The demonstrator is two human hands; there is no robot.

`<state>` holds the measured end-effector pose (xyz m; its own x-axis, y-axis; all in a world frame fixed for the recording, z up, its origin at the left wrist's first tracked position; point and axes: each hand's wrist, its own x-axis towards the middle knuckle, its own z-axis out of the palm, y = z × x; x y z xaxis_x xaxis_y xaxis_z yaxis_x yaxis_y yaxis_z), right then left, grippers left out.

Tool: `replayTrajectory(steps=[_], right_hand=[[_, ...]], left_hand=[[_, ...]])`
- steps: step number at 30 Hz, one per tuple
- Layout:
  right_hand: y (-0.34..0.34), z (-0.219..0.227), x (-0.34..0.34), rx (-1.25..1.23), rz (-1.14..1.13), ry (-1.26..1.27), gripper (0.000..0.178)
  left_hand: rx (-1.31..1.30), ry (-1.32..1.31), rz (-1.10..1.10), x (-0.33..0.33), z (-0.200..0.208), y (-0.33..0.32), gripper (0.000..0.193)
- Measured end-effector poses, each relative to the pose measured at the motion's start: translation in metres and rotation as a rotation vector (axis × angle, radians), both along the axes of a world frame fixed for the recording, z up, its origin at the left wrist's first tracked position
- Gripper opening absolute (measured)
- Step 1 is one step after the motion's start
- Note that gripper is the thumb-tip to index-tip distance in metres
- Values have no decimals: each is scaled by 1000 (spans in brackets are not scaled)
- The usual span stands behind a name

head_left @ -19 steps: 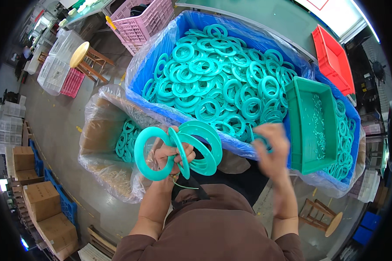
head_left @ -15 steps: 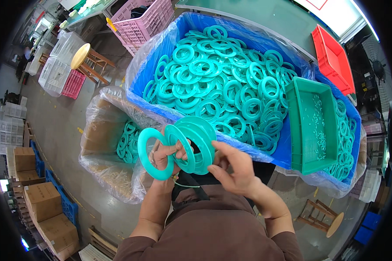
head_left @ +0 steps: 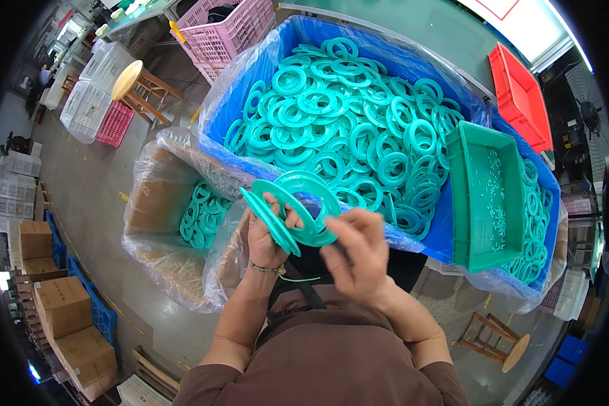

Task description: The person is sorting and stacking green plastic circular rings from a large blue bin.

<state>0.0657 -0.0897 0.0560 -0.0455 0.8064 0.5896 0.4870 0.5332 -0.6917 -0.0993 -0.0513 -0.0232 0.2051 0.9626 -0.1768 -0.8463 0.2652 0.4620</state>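
Several teal plastic rings (head_left: 311, 186) hang fanned out on my left hand (head_left: 265, 237), whose fingers pass through their centres and grip them. On the left side of the bunch the rings stand nearly edge-on, while the right ones face up more. My right hand (head_left: 360, 256) is beside the right edge of the bunch, index finger at the rim and thumb apart below. Whether that fingertip touches the rim I cannot tell. Beyond both hands, a blue-lined bin (head_left: 235, 101) holds a big heap of similar rings.
At the left stands a plastic-lined carton (head_left: 157, 196) with more rings inside. A green tray (head_left: 468, 196) with small pale bits rests across the bin's right side. Behind it are a red crate (head_left: 521, 95) and a green table (head_left: 399, 27). Wooden stools (head_left: 127, 80) stand on the floor.
The separate ring at the left has swung in against the others, and the bunch has tilted. My right thumb has come away from the rings' edge; both hands stay near the same place.
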Motion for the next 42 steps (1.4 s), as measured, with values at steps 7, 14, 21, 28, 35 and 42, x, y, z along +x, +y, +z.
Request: replayTrajectory(steps=[7, 14, 21, 28, 35, 42], right_hand=[[4, -14, 17, -597, 217, 686, 21], [15, -11, 21, -700, 110, 859, 18], [7, -11, 14, -678, 76, 1010, 17], [9, -13, 27, -721, 162, 1016, 27], [19, -1, 40, -637, 159, 937, 22], [42, 10, 49, -765, 290, 220, 19]], left_hand=[[20, -146, -66, 7, 33, 6, 10], [171, -167, -235, -4, 38, 2, 10], [65, -152, -114, 11, 45, -3, 9], [252, -132, -155, 11, 29, -1, 11], [167, 45, -192, 3, 40, -2, 18], [287, 326, -388, -4, 50, -1, 17]])
